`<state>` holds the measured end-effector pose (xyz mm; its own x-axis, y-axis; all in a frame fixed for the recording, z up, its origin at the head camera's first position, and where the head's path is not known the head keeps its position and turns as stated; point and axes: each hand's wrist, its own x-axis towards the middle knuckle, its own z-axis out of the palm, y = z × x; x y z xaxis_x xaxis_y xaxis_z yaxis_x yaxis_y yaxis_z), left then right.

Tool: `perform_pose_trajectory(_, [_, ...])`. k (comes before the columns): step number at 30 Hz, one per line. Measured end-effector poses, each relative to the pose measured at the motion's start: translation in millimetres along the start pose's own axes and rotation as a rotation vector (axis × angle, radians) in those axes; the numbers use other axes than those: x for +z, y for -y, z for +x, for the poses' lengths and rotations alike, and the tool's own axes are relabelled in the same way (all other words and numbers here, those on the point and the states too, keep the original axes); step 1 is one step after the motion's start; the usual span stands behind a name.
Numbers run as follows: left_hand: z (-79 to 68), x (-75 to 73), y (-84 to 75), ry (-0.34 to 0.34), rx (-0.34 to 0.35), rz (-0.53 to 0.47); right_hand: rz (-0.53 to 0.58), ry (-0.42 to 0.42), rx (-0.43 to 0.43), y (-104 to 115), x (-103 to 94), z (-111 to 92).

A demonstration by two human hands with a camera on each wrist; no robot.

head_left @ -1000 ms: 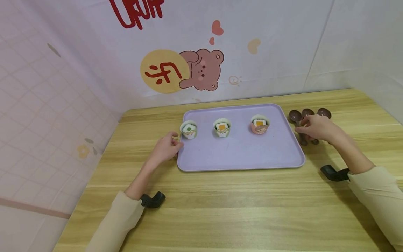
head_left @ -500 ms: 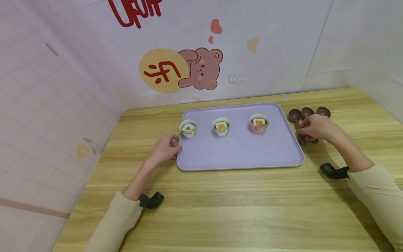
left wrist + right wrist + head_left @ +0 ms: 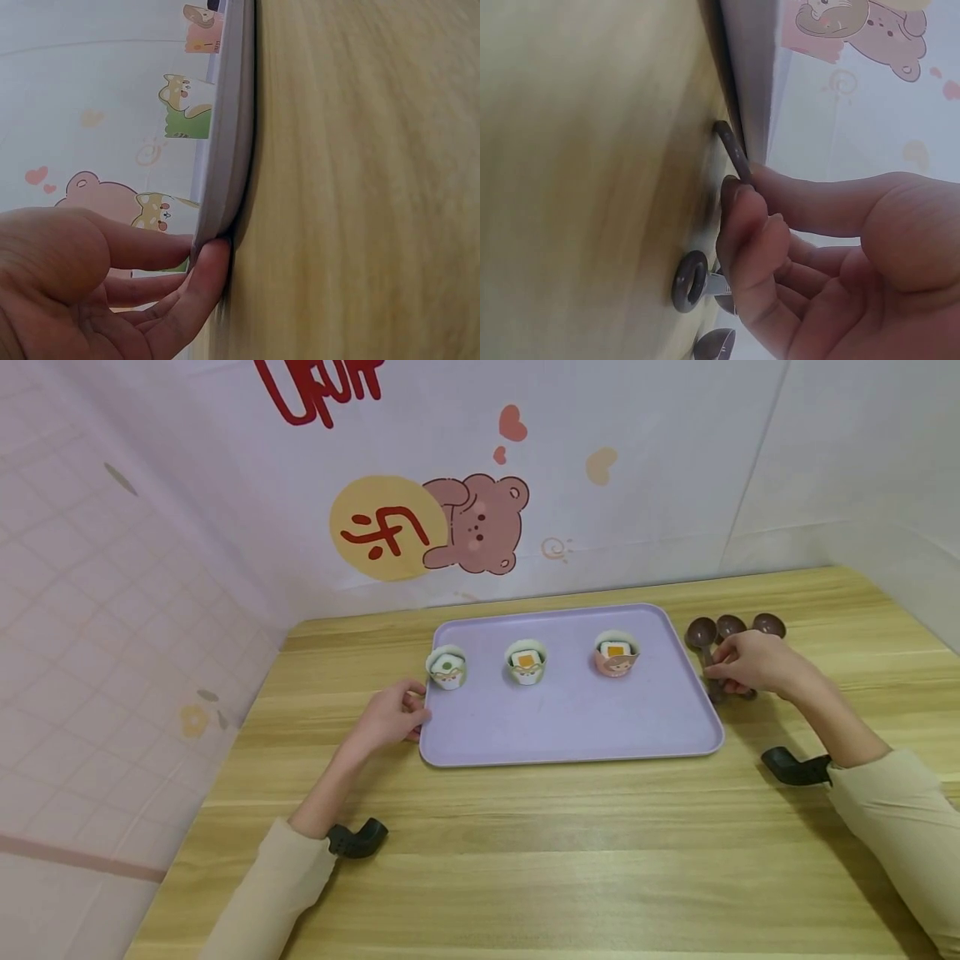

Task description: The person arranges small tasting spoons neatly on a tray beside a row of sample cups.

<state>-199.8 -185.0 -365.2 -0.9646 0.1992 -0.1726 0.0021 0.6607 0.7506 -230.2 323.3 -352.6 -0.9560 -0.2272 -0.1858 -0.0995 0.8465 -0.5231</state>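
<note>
My left hand (image 3: 390, 714) pinches the left edge of a lilac tray (image 3: 570, 718) between thumb and fingers. Inside the tray stand three paper cups with animal or figure prints. A left cup (image 3: 447, 677) holds a white piece with a green dot; a middle cup (image 3: 527, 675) and a pink cup (image 3: 617, 666) hold white pieces with orange squares. Beyond the tray's right edge, my right hand (image 3: 757, 662) pinches the handle of the leftmost brown measuring spoon (image 3: 702, 632), its handle end (image 3: 733, 148) showing in the right wrist view. The hand partly covers the other spoons.
Two more brown spoons, a middle one (image 3: 730, 626) and a right one (image 3: 768, 625), lie close beside the held spoon. The wooden table (image 3: 555, 852) ends against a printed cloth wall (image 3: 637, 535) at the back and left. A black device is strapped to each wrist.
My right fingers have closed on the leftmost spoon's handle, and the spoon has shifted slightly. My left fingers have settled tighter on the tray's edge. The cups keep their places in the tray.
</note>
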Motion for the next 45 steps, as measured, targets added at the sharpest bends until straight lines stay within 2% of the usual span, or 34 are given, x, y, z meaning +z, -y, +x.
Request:
perform_pose_trajectory(14, [0.2,-1.4,-1.1,0.012,0.008,0.004,0.041,-0.02,0.015,0,-1.6,-1])
perform_pose_trajectory(38, [-2.4,-1.5,-1.0,0.028,-0.025,-0.038,0.033,-0.111,-0.036,15,-6.9,-5])
perform_pose_trajectory(45, [-3.3,-2.2,-0.6,0.027,-0.036,-0.041,0.089,-0.14,-0.042,24,-6.0,-8])
